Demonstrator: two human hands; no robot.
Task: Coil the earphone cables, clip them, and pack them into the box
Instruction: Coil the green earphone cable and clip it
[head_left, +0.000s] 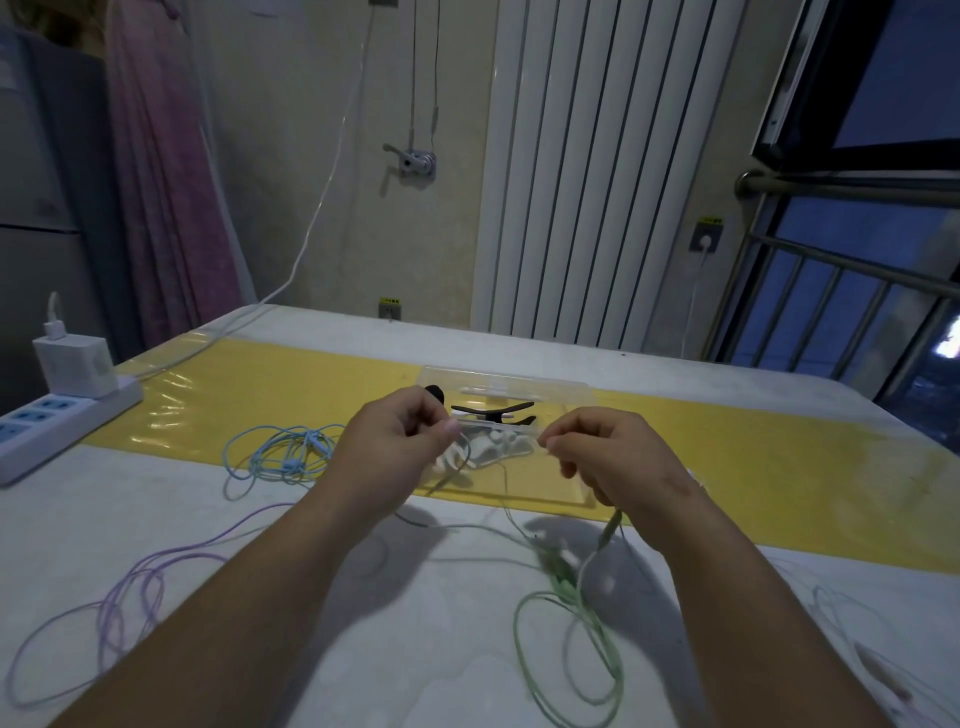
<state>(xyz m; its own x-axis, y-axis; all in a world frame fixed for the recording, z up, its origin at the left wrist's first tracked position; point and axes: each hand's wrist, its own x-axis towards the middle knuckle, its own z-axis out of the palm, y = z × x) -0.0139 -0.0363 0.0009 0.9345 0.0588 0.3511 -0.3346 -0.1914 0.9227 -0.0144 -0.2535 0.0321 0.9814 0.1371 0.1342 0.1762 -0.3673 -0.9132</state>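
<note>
My left hand (402, 441): raised above the surface, fingers curled in, thumb and forefinger pinched shut on the green earphone cable (566, 608).
My right hand (613, 457): raised to the right of the left one, well apart from it, grip pinched closed on the same green cable; its plug end hangs below my palm.
Green cable between my hands: too thin and blurred to follow across the gap.
Green cable, the rest: trails down from my right hand to loose loops lying on the near right of the surface.
Box (519, 415): clear plastic, lid open, sitting on the yellow mat (727, 457) just beyond my hands.
Inside the box: white earphones (493, 444) at the near side; I cannot tell how they are coiled.
Black clip (493, 410): lies at the far part of the box, behind the white earphones.
Blue earphone cable (280, 452): tangled heap to the left of my left hand, on the edge of the yellow mat.
Purple earphone cable (124, 597): loose loops on the near left of the surface.
Surface (415, 649): pale, with the yellow mat running across it left to right.
Power strip (57, 421): at the far left edge, with a white charger (75, 364) plugged into it.
</note>
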